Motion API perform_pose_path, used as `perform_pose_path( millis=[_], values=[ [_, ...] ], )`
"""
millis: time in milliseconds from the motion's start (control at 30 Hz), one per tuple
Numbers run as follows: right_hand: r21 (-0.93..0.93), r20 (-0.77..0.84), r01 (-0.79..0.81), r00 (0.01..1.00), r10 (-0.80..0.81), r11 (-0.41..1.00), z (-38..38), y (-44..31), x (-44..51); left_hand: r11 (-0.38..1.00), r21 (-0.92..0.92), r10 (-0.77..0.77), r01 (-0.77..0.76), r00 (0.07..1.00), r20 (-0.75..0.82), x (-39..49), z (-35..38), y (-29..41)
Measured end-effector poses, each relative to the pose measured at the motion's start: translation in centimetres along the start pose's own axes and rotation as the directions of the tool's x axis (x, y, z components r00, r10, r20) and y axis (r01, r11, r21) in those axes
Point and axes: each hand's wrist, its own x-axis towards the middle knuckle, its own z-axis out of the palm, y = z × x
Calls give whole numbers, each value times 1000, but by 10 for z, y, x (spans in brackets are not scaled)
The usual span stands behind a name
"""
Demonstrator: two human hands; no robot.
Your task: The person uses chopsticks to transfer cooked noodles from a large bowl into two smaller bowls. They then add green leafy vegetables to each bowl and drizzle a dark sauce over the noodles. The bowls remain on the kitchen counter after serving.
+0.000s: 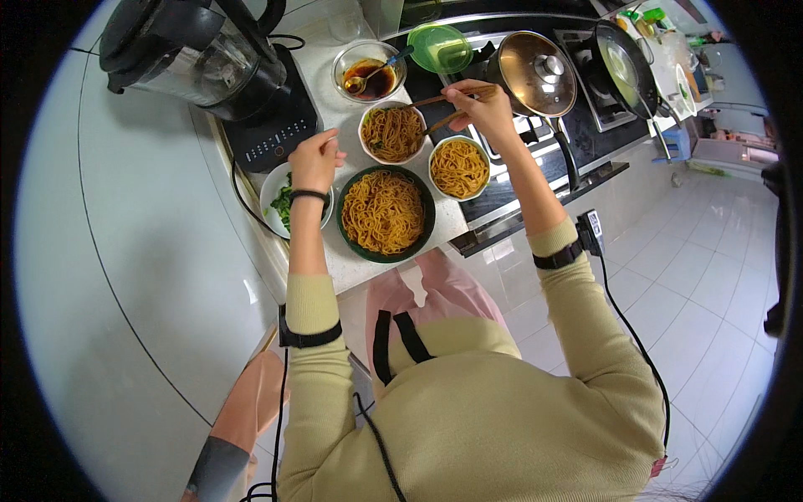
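My right hand point(482, 112) grips a pair of wooden chopsticks point(449, 119), whose tips reach into a small white bowl of noodles with bits of greens point(393, 133). Above the plate of chopped greens point(268, 196) hovers my left hand point(319, 159), fingers loosely bent and seemingly holding nothing. A second white bowl of noodles point(459, 168) stands to the right. Nearest my body is a large dark green bowl of noodles point(384, 213). Behind the small bowls sits a glass bowl of dark sauce point(370, 70) with a metal spoon point(356, 84) in it.
A blender point(207, 63) on a black touch-panel base is at the left. A green plastic lid or dish point(440, 49) lies by the gas stove point(564, 132). On the stove are a glass-lidded pot point(533, 70) and a wok point(618, 66), their handles sticking out. The counter's front edge point(401, 263) is close.
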Motion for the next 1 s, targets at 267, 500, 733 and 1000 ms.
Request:
perform_pose_path(
  millis=[267, 500, 733, 1000],
  values=[
    [471, -18, -199, 972, 234, 859, 18, 75, 42, 976, 165, -166, 145, 979, 122, 37, 37, -10],
    [588, 151, -307, 950, 271, 748, -16, 67, 41, 981, 46, -192, 187, 973, 131, 38, 36, -12],
    [196, 162, 45, 984, -78, 980, 8, -2, 13, 964, 106, -255, 243, 959, 121, 36, 35, 2],
    [191, 79, -75, 995, 60, 979, 25, -29, 2, 970, 93, -235, 225, 965, 119, 36, 34, 4]
  ],
)
